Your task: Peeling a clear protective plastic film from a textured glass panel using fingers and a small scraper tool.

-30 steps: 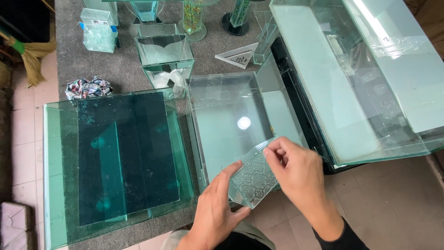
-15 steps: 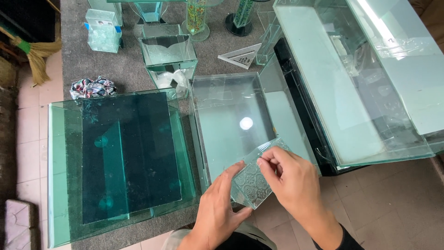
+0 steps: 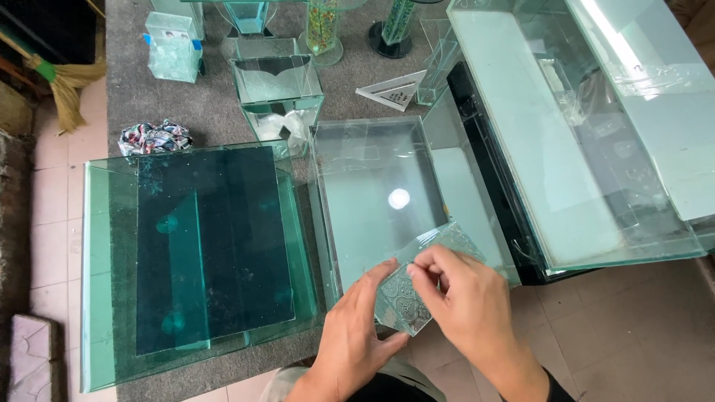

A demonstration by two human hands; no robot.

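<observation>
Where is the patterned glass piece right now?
In the head view, low and centre-right: the patterned glass piece is held between the left hand and right hand, over the near edge of the middle glass tank.

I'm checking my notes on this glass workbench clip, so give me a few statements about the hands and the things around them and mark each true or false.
1. Both hands hold one small patterned glass piece. True.
2. The left hand rests flat inside the dark glass tank. False: it grips the patterned piece's lower left edge.
3. The right hand lies over the piece's right side. True.
4. The clear glass tank in the middle is full of gravel. False: it looks empty, showing only a bright reflection.
5. A broom lies at the far left. True.
</observation>
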